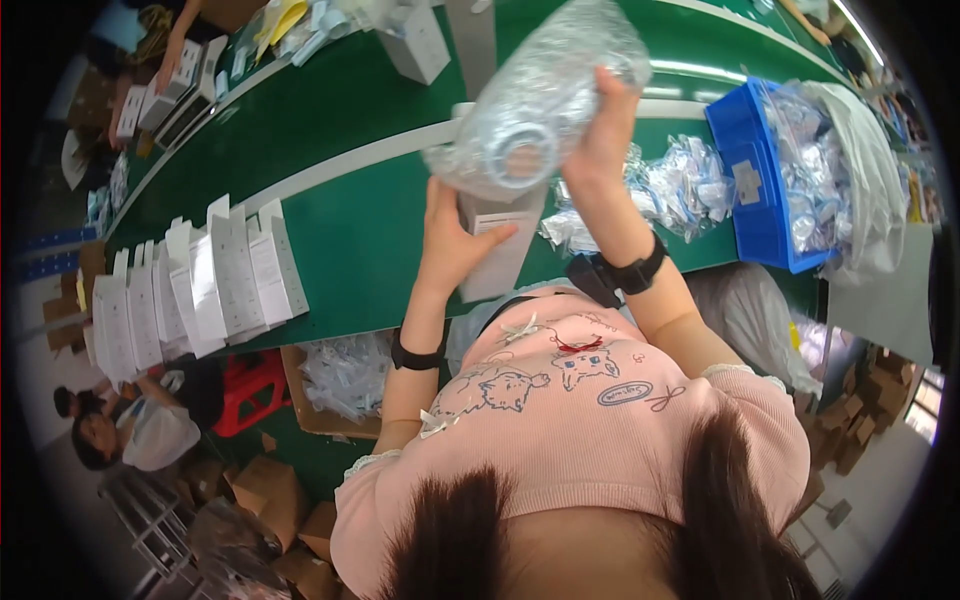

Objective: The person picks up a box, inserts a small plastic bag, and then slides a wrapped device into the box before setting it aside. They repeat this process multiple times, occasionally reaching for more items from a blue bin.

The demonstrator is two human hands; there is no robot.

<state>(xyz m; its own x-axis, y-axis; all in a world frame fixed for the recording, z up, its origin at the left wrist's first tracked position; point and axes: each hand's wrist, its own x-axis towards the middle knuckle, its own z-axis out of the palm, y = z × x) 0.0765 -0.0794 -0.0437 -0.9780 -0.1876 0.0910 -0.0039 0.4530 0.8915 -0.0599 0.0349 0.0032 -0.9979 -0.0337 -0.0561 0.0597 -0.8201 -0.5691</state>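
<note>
My right hand (603, 135) grips the side of a clear plastic bag (575, 70), raised over the green table. Through the plastic shows a pale, light-blue ring-shaped part (522, 155); the rest of the contents I cannot make out. Just below the bag stands a white carton (497, 258), partly covered by it. My left hand (450, 240) is closed round the carton's left side, its thumb across the front face. Whether the bag's lower end touches the carton or reaches into it, I cannot tell.
Several white cartons with raised flaps (215, 275) stand in a row at left. Bagged small parts (685, 185) lie right of my hands, beside a blue bin (745, 190) of similar bags. Another white carton (415, 45) stands at the far side. Other people work nearby.
</note>
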